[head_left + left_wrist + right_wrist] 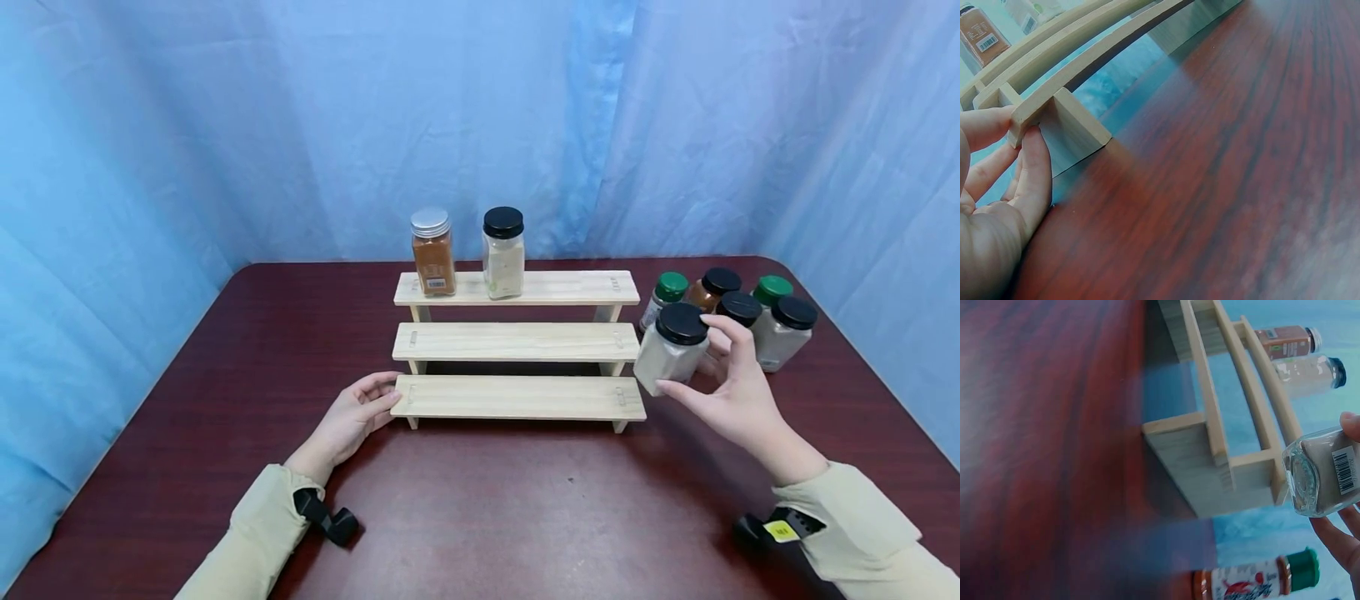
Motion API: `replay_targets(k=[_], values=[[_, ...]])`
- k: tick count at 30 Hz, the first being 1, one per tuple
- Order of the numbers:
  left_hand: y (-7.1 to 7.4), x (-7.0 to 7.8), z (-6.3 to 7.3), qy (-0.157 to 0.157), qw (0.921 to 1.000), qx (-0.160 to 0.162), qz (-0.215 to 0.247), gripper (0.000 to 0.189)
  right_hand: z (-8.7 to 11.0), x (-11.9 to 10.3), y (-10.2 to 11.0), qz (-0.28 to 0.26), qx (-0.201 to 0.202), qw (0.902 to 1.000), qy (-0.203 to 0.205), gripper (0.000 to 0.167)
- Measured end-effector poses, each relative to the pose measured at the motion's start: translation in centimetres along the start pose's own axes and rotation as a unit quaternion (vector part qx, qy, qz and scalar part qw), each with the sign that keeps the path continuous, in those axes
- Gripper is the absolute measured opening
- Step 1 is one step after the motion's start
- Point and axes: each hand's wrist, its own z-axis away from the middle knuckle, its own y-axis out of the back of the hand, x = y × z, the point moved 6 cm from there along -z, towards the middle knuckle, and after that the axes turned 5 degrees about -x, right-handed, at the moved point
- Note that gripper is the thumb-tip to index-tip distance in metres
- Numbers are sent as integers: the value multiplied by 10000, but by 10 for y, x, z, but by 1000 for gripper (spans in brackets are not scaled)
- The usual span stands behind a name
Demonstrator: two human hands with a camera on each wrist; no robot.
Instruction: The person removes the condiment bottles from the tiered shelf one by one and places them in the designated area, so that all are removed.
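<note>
A three-tier wooden rack stands on the dark red table. My left hand pinches the left end of its lowest shelf, thumb above and fingers beneath, as the left wrist view also shows. My right hand holds a glass spice jar with a black lid, slightly tilted, off the table beside the rack's right end. In the right wrist view the jar's base and barcode label show. On the top shelf stand a silver-lidded jar of brown spice and a black-lidded jar of pale powder.
Several more jars stand in a group right of the rack, among them a green-lidded jar and a black-lidded jar. Blue curtains hang behind and at both sides of the table.
</note>
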Motion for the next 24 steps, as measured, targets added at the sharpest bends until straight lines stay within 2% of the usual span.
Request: replay_targets(k=[6, 16, 24], values=[[1, -1, 0, 50, 10000, 75, -19, 30, 12, 7, 3, 296, 109, 9992, -251, 98], [1, -1, 0, 75, 9999, 96, -37, 38, 23, 17, 6, 236, 67, 9984, -512, 101], [1, -1, -1, 117, 9998, 88, -109, 39, 29, 27, 5, 251, -201, 9954, -902, 97]])
